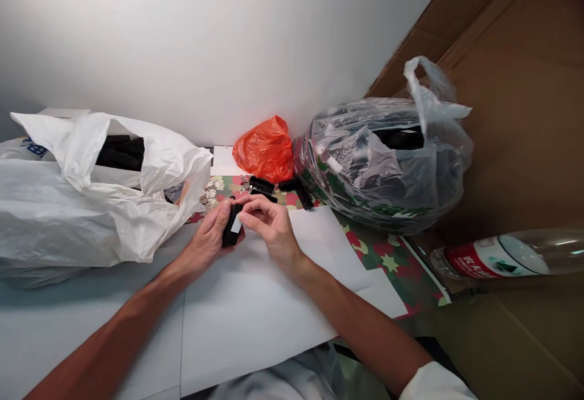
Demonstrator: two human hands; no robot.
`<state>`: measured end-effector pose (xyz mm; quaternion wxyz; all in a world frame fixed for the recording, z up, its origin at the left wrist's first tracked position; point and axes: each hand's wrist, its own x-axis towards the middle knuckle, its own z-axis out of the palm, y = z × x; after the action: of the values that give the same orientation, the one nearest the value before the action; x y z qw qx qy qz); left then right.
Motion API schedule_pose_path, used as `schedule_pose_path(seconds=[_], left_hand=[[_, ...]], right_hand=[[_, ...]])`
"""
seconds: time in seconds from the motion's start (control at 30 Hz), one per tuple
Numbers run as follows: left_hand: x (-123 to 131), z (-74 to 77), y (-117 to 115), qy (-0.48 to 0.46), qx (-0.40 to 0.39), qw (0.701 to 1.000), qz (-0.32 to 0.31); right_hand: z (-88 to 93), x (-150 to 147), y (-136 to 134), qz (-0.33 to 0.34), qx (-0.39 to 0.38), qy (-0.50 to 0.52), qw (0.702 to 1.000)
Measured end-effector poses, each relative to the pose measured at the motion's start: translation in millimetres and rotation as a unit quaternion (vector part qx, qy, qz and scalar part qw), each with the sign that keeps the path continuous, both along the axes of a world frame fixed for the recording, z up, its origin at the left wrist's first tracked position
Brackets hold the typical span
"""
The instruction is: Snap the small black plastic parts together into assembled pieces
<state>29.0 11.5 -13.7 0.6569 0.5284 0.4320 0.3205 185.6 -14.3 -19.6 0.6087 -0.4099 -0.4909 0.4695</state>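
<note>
My left hand (210,234) is closed around a small black part (230,230) held just above the white paper (255,303). My right hand (269,222) pinches a small white label (236,224) against that black part. Both hands meet near the middle of the table. Several more small black parts (269,188) lie on the table just beyond my fingers, in front of the orange bag (265,148).
A white plastic bag (91,199) with dark contents lies at the left. A clear plastic bag (383,163) full of black items sits at the right. A plastic bottle (506,257) lies on its side at far right, against brown cardboard (524,114). Patterned star-print cloth (392,254) covers the table.
</note>
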Motion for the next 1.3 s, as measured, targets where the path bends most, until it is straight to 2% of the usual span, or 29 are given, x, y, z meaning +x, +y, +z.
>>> schedule_pose_path(seconds=[0.1, 0.37, 0.6, 0.7, 0.9, 1.1, 1.2, 1.3], left_hand=[[0, 1.1, -1, -0.001, 0.001, 1.0, -0.004], [-1, -5.1, -1, -0.003, -0.014, 0.999, 0.033], [-3, -9.8, 0, 0.001, -0.019, 0.999, 0.049], [-4, -10.7, 0, 0.002, -0.016, 0.999, 0.049], [-3, -3.4, -1, -0.002, -0.015, 0.999, 0.039], [-1, 4.7, 0, -0.103, -0.005, 0.992, -0.07], [-1, 6.7, 1, -0.132, 0.001, 0.989, -0.068], [0, 7.3, 2, -0.149, 0.004, 0.988, -0.039]], right_hand=[[0.3, 0, 0, 0.001, 0.012, -0.014, 1.0], [2.6, -1, -2, -0.019, 0.073, -0.075, 0.994], [5.1, -5, -10, -0.079, 0.128, -0.203, 0.968], [4.8, -5, -11, -0.083, 0.141, -0.222, 0.961], [2.5, -6, -10, -0.097, 0.136, -0.231, 0.959], [2.8, -5, -10, -0.132, 0.118, -0.254, 0.951], [3.0, 0, -6, -0.132, 0.101, -0.237, 0.957], [0.8, 11, 3, -0.159, 0.097, -0.24, 0.953]])
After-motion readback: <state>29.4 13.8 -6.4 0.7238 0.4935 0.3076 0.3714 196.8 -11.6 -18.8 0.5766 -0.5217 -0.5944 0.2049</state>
